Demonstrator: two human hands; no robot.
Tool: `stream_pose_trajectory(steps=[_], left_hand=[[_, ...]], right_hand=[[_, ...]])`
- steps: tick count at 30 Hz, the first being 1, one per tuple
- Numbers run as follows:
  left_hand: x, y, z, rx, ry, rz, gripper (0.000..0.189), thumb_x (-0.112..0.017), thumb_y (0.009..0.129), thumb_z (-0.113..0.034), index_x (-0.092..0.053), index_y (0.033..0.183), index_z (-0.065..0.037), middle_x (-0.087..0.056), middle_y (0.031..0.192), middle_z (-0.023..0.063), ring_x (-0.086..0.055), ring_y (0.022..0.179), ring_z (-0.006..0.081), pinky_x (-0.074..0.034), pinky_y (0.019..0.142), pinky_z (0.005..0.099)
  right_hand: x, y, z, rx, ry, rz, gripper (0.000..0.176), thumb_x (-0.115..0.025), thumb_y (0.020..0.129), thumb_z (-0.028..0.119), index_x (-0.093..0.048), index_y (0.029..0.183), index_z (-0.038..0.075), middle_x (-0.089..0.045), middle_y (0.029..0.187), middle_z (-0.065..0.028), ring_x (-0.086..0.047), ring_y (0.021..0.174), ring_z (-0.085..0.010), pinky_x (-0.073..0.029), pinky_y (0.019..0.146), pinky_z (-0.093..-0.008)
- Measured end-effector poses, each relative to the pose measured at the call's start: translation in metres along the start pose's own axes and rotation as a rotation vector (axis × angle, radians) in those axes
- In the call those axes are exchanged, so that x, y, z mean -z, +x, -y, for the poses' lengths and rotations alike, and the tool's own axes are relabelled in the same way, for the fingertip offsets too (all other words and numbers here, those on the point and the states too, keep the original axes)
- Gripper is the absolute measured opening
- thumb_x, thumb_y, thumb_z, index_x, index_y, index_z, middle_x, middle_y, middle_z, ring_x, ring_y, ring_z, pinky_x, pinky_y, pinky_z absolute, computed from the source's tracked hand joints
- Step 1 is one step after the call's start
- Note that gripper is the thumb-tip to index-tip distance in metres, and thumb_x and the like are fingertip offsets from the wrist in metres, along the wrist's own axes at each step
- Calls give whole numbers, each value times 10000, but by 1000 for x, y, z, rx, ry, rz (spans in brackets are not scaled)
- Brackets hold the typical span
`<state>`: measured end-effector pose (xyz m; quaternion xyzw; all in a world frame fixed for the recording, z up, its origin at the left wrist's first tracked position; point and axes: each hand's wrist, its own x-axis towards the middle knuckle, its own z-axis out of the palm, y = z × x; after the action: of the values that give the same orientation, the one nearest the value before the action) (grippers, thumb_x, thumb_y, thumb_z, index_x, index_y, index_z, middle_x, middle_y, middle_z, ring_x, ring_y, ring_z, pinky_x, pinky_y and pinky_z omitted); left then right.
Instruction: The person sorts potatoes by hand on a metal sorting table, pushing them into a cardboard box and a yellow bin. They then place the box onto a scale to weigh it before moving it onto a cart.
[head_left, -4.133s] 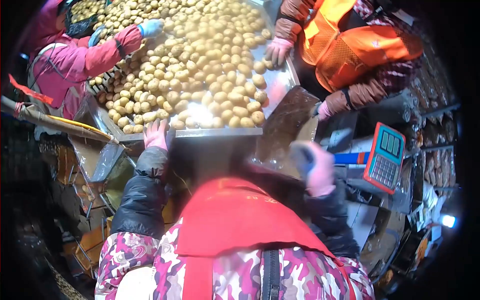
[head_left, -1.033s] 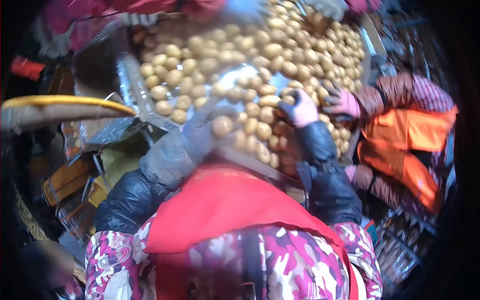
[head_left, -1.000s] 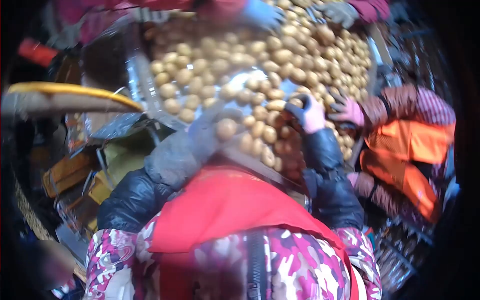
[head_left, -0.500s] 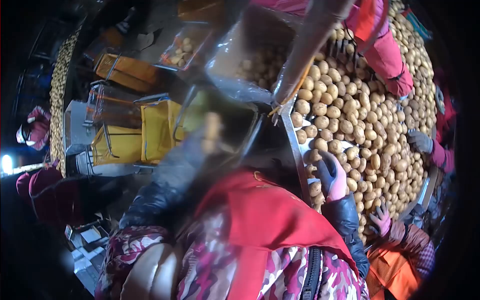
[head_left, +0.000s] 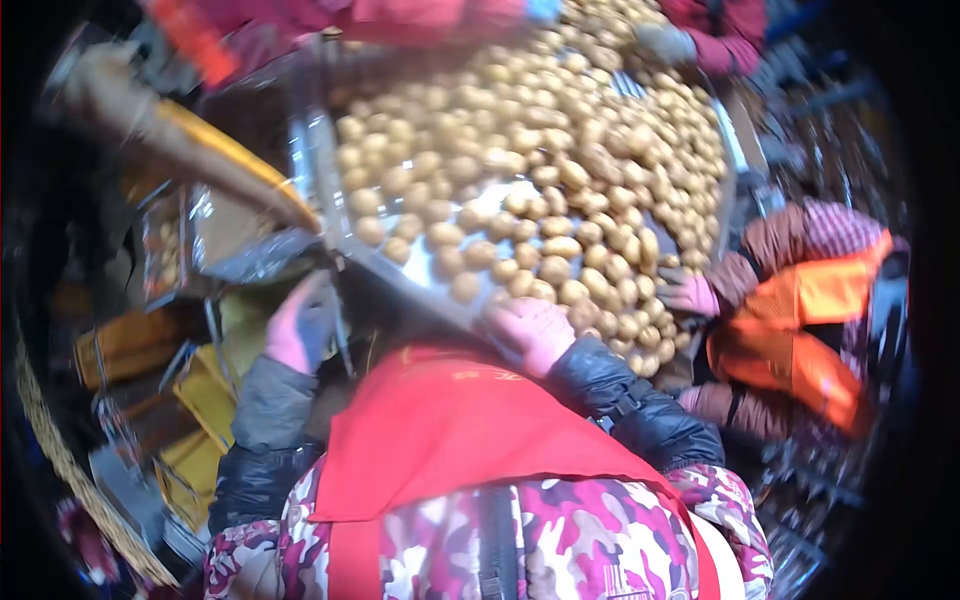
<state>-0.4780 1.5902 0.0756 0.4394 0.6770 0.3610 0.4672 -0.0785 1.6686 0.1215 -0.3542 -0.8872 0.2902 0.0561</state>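
Observation:
My left hand [head_left: 303, 322], in a pink and grey glove, is off the near left corner of the sorting table, over the bags. Its fingers look stretched out though blurred, and no potato shows in it. My right hand [head_left: 538, 332], also in a pink glove, is at the table's near edge beside the potatoes [head_left: 555, 245]. Its back faces me, and blur and the hand itself hide what the fingers do. The metal rim [head_left: 410, 292] of the table runs between my two hands.
A clear plastic-lined bag [head_left: 245, 235] and yellow bags [head_left: 205, 395] stand left of the table. A brown post-like bar [head_left: 215, 150] slants over the corner. A co-worker in an orange vest [head_left: 790, 335] reaches in from the right; gloved hands [head_left: 665, 45] work at the far side.
My view has turned, so the table now lies straight ahead. My left hand, blurred with a potato by it before, is now near the table corner without one visible. My right hand is at the near edge.

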Motion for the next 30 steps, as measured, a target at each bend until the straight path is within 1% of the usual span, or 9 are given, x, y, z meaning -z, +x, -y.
stream_pose_trajectory(steps=[2, 3, 5, 9, 16, 20, 24, 26, 30], left_hand=[[-67, 32, -68, -597, 515, 219, 488, -718, 952, -258, -599, 1374, -44, -668, 1230, 164, -690, 1011, 334, -570, 847, 389], [-91, 40, -88, -741, 666, 263, 498, -730, 934, -250, -602, 1374, -55, -646, 1266, 182, -662, 1079, 356, -550, 906, 423], [-126, 81, -104, -901, 833, 375, 543, -755, 887, -267, -607, 1378, -90, -578, 1367, 214, -561, 1247, 412, -471, 1048, 500], [-192, 143, -138, -1101, 970, 303, 605, -744, 872, -350, -581, 1414, -139, -546, 1416, 206, -520, 1300, 423, -438, 1076, 524], [-312, 218, -198, -1257, 1003, 239, 681, -733, 888, -465, -533, 1494, -227, -465, 1549, 183, -456, 1398, 418, -347, 1159, 599], [-369, 194, -191, -878, 1132, 243, 728, -721, 870, -548, -474, 1530, -363, -416, 1588, 184, -448, 1440, 353, -223, 1140, 768], [-338, 160, -127, -1048, 1041, 641, 659, -753, 842, -489, -565, 1450, -318, -442, 1539, 205, -461, 1384, 439, -306, 1145, 682], [-302, 111, -121, -1129, 964, 486, 597, -745, 850, -440, -603, 1406, -273, -443, 1518, 222, -430, 1383, 476, -343, 1144, 630], [-245, 81, -111, -1082, 1028, 640, 694, -754, 834, -457, -579, 1413, -116, -452, 1523, 189, -410, 1392, 460, -317, 1138, 673]], right_hand=[[-2, -27, -6, -7, 12, -93, 247, -678, 859, 172, -633, 1083, 78, -661, 969, -132, -663, 868, -356, -527, 737, -477], [-17, -49, -11, 26, -5, -188, 257, -679, 853, 168, -633, 1091, 80, -658, 981, -128, -660, 883, -353, -528, 748, -471], [-28, -78, -16, -17, -57, -311, 266, -683, 850, 174, -636, 1094, 80, -649, 1008, -124, -652, 910, -349, -529, 767, -463], [-53, -136, -13, -178, -76, -400, 311, -690, 840, 200, -634, 1112, 62, -643, 1070, -134, -643, 967, -348, -522, 809, -459], [-71, -198, 16, -508, -20, -365, 394, -669, 872, 290, -625, 1190, 62, -609, 1261, -178, -601, 1116, -394, -487, 928, -506], [-58, -177, 10, -472, -101, -369, 460, -656, 892, 339, -625, 1292, 113, -563, 1378, -162, -532, 1267, -385, -443, 1009, -556], [-59, -132, -35, -383, -220, -234, 544, -634, 899, 399, -595, 1419, 244, -525, 1487, -85, -445, 1395, -335, -350, 1100, -628], [-73, -110, -67, -394, -217, -224, 558, -638, 888, 411, -586, 1432, 301, -513, 1514, -67, -437, 1410, -329, -326, 1125, -646], [-43, -97, -120, -394, -435, -183, 575, -632, 904, 501, -548, 1458, 372, -463, 1575, -67, -367, 1486, -332, -231, 1178, -675]])
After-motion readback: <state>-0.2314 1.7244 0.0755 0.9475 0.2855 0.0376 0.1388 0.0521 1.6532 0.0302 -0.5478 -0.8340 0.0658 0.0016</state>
